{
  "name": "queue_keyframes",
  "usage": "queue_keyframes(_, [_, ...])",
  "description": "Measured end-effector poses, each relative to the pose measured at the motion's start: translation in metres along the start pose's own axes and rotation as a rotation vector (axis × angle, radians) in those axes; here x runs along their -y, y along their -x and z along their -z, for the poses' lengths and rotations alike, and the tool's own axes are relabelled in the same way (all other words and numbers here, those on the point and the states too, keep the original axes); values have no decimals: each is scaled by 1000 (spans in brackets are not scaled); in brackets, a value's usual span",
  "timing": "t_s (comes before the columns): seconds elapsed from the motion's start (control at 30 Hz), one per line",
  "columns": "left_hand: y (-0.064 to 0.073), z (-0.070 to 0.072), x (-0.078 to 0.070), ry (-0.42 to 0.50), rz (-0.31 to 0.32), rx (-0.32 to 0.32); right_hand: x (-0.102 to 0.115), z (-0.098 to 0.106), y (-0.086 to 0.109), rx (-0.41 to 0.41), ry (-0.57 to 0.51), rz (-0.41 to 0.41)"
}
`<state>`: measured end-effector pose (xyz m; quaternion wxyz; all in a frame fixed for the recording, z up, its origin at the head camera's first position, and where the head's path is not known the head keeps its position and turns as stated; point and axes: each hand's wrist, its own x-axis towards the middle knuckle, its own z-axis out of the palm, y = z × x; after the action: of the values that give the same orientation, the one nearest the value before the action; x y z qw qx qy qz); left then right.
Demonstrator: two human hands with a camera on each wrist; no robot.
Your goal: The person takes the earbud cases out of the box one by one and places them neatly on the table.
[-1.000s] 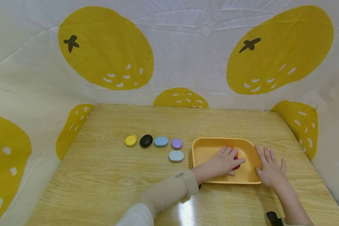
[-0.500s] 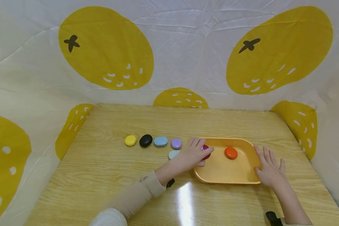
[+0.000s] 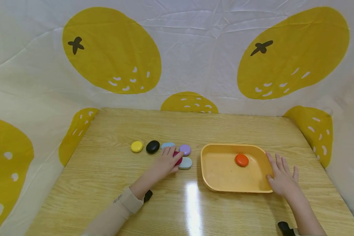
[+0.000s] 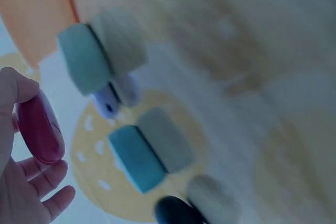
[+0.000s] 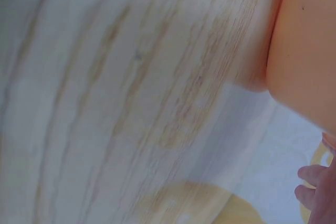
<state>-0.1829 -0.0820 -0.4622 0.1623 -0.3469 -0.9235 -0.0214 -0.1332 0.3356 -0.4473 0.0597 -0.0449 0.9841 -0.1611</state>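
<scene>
My left hand [image 3: 162, 164] holds a dark red, smooth rounded piece [image 3: 178, 158] between thumb and fingers, also seen in the left wrist view as a glossy red piece [image 4: 41, 129]. It hovers over the table among several smooth pebble-like pieces. A pale grey-blue oval [image 3: 186, 163] lies just right of the fingers, a purple round [image 3: 185, 150] beyond it. Partly behind the hand is a blue oval [image 3: 167, 145]. My right hand [image 3: 283, 178] rests against the right end of a yellow-orange tray [image 3: 202, 164], fingers extended. Inside that tray lies an orange-red round piece [image 3: 242, 160].
Farther left on the wooden table [image 3: 106, 183] are a black oval [image 3: 152, 147] and a yellow round piece [image 3: 136, 147]. A white cloth [image 3: 191, 59] printed with large yellow fruit hangs along the back and sides.
My left hand has lifted the dark red piece out of the tray and carried it left, over the pieces on the table. The orange-red piece is uncovered. My right hand has stayed put.
</scene>
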Motion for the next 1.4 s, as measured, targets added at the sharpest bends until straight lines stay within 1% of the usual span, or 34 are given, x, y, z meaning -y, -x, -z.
queue_keyframes(0.1, [8, -2, 9, 3, 27, 61, -1, 0, 0, 3, -2, -2])
queue_keyframes(0.2, [14, -3, 14, -5, 32, 114, -1, 0, 1, 3, -4, -3])
queue_keyframes(0.37, [20, -6, 17, 3, 27, 190, -1, 0, 1, 7, -2, -3])
queue_keyframes(0.43, [20, -6, 17, 24, 31, 218, -1, 0, 1, 8, -1, -4])
queue_keyframes(0.57, [21, -5, 17, 96, 56, 245, -1, -1, 1, 6, -4, -4])
queue_keyframes(0.63, [21, -5, 17, 115, 68, 260, -1, -1, 1, 3, -2, -4])
queue_keyframes(0.7, [21, -3, 17, 116, 73, 276, -2, -1, 2, 0, 0, -3])
queue_keyframes(0.83, [18, 4, 15, 84, 69, 300, -2, 0, 2, -3, 1, -4])
queue_keyframes(0.9, [12, 10, 12, 78, 55, 296, -2, 0, 3, -3, -1, -6])
queue_keyframes(1.0, [-5, 21, 6, 66, 13, 276, -3, -1, 3, -5, -4, -8])
queue_keyframes(1.1, [-28, 32, -4, 18, -49, 265, -2, -1, 3, -4, -8, -6])
queue_keyframes(1.23, [-61, 41, -21, -55, -152, 256, -2, -1, 2, 2, -8, -3])
queue_keyframes(1.33, [-84, 43, -36, -57, -207, 255, -2, 0, 1, 5, -4, -1])
queue_keyframes(1.4, [-99, 42, -46, -50, -233, 261, -2, 0, 1, 5, -4, 0])
